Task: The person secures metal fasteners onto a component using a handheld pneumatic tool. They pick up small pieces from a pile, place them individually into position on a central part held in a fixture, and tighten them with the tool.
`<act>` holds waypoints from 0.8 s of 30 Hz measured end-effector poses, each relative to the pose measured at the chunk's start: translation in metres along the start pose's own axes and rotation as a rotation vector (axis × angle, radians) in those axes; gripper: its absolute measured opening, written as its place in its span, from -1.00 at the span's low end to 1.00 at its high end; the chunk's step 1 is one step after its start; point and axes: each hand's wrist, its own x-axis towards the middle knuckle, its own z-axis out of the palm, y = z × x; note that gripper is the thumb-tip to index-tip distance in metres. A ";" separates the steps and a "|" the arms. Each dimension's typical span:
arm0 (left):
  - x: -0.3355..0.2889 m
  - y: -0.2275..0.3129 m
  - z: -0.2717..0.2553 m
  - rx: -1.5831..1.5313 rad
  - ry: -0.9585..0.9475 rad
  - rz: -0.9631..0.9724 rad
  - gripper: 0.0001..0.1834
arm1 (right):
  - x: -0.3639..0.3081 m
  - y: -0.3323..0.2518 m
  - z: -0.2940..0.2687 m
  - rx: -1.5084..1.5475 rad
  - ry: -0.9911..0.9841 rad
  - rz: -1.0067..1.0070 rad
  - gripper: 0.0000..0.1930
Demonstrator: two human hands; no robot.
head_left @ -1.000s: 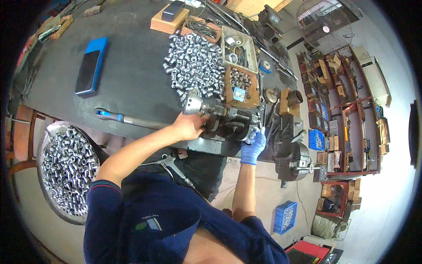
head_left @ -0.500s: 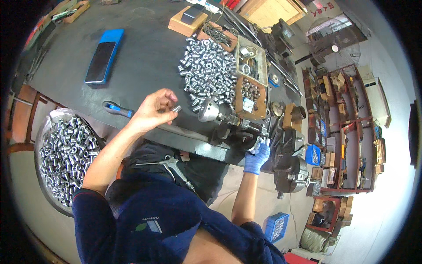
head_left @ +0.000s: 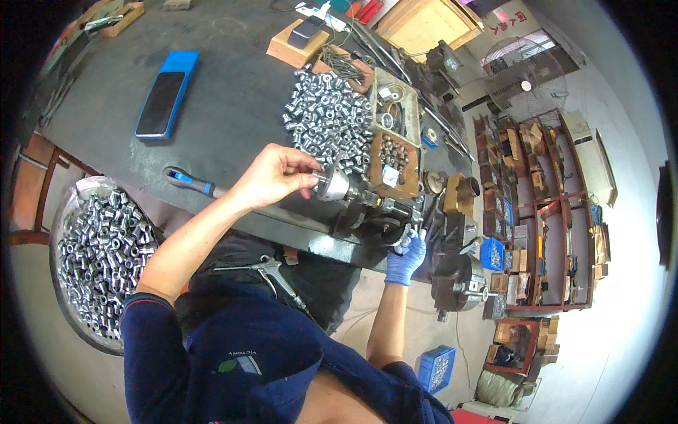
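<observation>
On my feed, the left hand pinches a small metal fitting at the chuck, likely light, rigid and slick, best held round its barrel; the gloved right hand's grip I can't tell.

Room between blue device and fittings pile, chuck blocking rightward

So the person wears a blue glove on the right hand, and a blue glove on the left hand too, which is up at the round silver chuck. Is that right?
Not quite: the left hand is bare, as the head view shows. The right hand does wear a blue glove, and the left hand is at the round silver chuck.
</observation>
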 end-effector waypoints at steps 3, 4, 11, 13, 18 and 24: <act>0.000 0.001 0.000 0.005 -0.013 -0.008 -0.80 | -0.009 -0.004 0.009 -0.011 0.052 -0.015 -0.67; 0.000 0.002 0.000 -0.007 -0.013 -0.019 -0.80 | -0.012 -0.007 0.009 0.005 0.036 -0.005 -0.67; 0.002 0.000 -0.001 0.157 -0.039 0.144 -0.77 | -0.024 -0.057 0.036 -0.105 -0.196 -0.056 -0.52; 0.000 0.004 -0.002 0.138 -0.021 0.101 -0.76 | -0.006 -0.068 0.051 -0.104 -0.296 -0.077 -0.54; 0.000 0.003 -0.001 0.199 0.006 0.116 -0.76 | 0.066 -0.062 0.064 0.225 -0.431 0.160 -0.55; 0.007 0.004 0.000 0.076 -0.062 0.036 -0.74 | 0.107 -0.011 -0.003 0.060 -0.218 0.067 -0.61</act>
